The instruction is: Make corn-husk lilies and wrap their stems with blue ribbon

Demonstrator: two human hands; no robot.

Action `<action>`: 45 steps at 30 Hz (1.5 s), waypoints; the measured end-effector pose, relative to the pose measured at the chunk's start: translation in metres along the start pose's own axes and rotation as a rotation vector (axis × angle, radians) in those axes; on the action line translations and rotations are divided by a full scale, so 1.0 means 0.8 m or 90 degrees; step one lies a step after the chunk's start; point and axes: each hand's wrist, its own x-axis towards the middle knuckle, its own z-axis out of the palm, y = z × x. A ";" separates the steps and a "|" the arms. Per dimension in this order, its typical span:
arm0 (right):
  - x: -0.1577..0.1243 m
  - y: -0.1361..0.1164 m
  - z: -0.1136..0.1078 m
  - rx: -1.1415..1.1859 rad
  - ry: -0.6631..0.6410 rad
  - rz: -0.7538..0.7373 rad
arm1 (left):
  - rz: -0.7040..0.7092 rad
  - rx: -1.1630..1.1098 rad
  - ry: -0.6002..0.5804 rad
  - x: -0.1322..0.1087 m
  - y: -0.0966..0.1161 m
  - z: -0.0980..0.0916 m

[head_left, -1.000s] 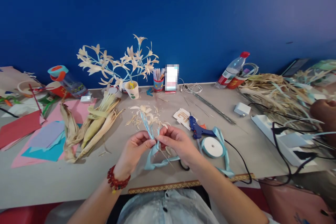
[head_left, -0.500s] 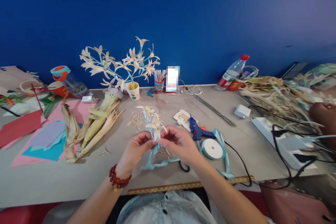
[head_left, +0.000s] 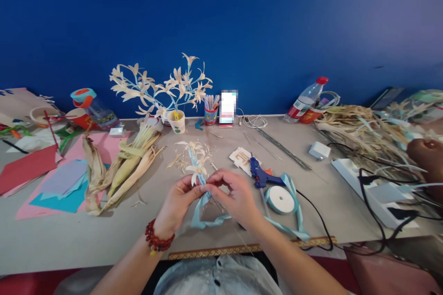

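Note:
A small spray of cream husk flowers [head_left: 196, 156] on a blue-wrapped stem stands upright between my hands. My left hand [head_left: 182, 196] pinches the stem from the left, a red bead bracelet on its wrist. From the right, my right hand [head_left: 231, 193] closes its fingers at the same spot, where the light blue ribbon [head_left: 211, 223] meets the stem. That ribbon hangs below my hands and runs right toward its white-centred spool [head_left: 281, 199]. Thin wire ends poke out beneath my right hand.
A blue glue gun [head_left: 263, 176] with a black cord lies right of my hands. Corn husks [head_left: 124, 170] and coloured paper [head_left: 62, 177] lie left. Behind stand a cup of flowers [head_left: 177, 122] and a phone [head_left: 228, 107]. At right are a power strip [head_left: 360, 189] and another person's hand [head_left: 427, 152].
The flower spray has turned and tilted slightly left between my fingers. Thin wire ends now show below my right hand, and the black scissor handle there is mostly covered.

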 end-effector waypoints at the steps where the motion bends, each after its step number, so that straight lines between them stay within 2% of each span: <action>1: -0.001 -0.001 -0.001 -0.028 -0.004 -0.036 | 0.005 0.002 0.004 0.000 -0.002 -0.002; 4: -0.005 -0.007 -0.003 -0.066 -0.023 -0.103 | 0.033 0.009 0.014 0.000 -0.006 -0.007; 7: -0.007 -0.012 -0.004 -0.084 0.001 -0.101 | 0.055 0.020 0.018 0.000 -0.006 -0.008; 9: -0.006 -0.013 -0.003 -0.024 0.018 -0.040 | 0.059 0.029 0.015 -0.001 -0.004 -0.005; 13: -0.003 -0.012 0.001 0.212 0.012 0.137 | 0.063 0.043 0.008 -0.001 -0.001 0.000; 17: 0.002 -0.014 -0.002 0.243 -0.038 0.158 | 0.059 0.047 0.007 0.001 -0.003 -0.004; 22: 0.011 -0.011 -0.010 0.309 -0.082 0.281 | 0.046 0.057 -0.001 0.001 -0.002 -0.010; 30: 0.015 -0.001 -0.003 0.389 -0.084 0.308 | 0.051 0.031 -0.007 0.000 -0.002 -0.008; 35: 0.016 0.007 -0.001 0.342 -0.078 0.282 | 0.016 0.015 -0.008 0.002 -0.003 -0.007; 38: 0.017 0.007 -0.002 0.261 -0.083 0.240 | 0.001 -0.010 -0.002 0.003 -0.005 -0.008; 45: 0.010 -0.001 0.000 -0.027 -0.014 0.001 | -0.028 -0.083 -0.014 0.003 -0.008 -0.010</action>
